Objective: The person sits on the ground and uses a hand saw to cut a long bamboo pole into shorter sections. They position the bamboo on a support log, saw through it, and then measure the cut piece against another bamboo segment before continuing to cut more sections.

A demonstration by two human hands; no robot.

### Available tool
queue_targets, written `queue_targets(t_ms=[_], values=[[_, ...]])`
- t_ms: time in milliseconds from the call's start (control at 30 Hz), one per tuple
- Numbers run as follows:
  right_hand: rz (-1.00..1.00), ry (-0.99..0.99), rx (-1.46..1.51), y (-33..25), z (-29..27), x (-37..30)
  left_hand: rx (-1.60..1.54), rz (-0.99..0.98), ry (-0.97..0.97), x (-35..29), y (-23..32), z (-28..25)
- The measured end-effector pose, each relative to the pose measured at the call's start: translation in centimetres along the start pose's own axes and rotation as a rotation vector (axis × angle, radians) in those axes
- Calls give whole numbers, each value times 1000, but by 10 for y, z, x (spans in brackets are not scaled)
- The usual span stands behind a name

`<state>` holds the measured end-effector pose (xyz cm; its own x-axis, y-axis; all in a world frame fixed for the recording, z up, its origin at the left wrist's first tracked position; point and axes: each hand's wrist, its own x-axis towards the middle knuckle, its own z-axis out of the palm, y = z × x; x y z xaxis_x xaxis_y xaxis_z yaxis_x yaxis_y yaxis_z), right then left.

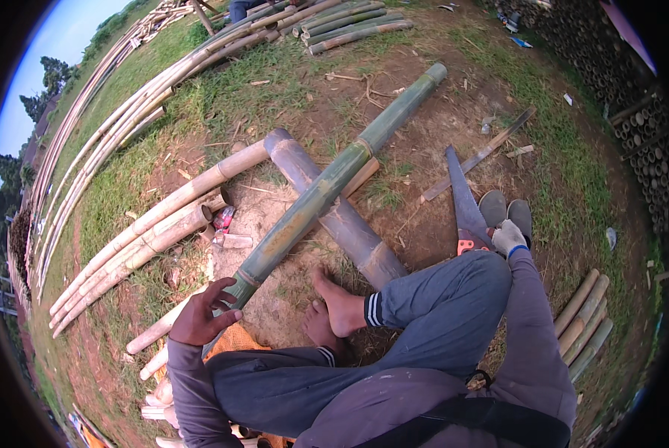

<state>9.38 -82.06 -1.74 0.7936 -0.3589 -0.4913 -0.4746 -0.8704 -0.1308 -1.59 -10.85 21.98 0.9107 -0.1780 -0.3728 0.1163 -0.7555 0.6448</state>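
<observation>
A long green bamboo pole (pixel 304 211) lies slantwise in front of me, crossing over a thicker greyish bamboo log (pixel 334 216). By the pole's near end is my bare left hand (pixel 204 313), fingers apart and curved. Its fingertips overlap the pole in view; whether they touch it I cannot tell. Off to the right, my gloved right hand (pixel 509 237) is closed at the handle end of a handsaw (pixel 465 198) with an orange-red handle part. The saw's blade points away from me, beside my right knee.
Pale bamboo poles (pixel 151 239) lie to the left, with longer ones behind. A flat bamboo strip (pixel 480 157) and a pair of shoes (pixel 519 219) are near the saw. Short bamboo pieces (pixel 582 317) lie at right. Stacked bamboo (pixel 648 138) stands at far right. My bare feet (pixel 338 306) are below the pole.
</observation>
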Motion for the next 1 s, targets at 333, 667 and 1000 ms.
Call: queue_targets(t_ms=[333, 667, 1000], values=[[329, -119, -51, 18, 24, -84, 30, 7, -17, 8, 3, 0], [469, 28, 106, 46, 69, -99, 12, -3, -19, 10, 4, 1], [564, 312, 288, 75, 114, -92, 41, 1, -22, 12, 10, 2]])
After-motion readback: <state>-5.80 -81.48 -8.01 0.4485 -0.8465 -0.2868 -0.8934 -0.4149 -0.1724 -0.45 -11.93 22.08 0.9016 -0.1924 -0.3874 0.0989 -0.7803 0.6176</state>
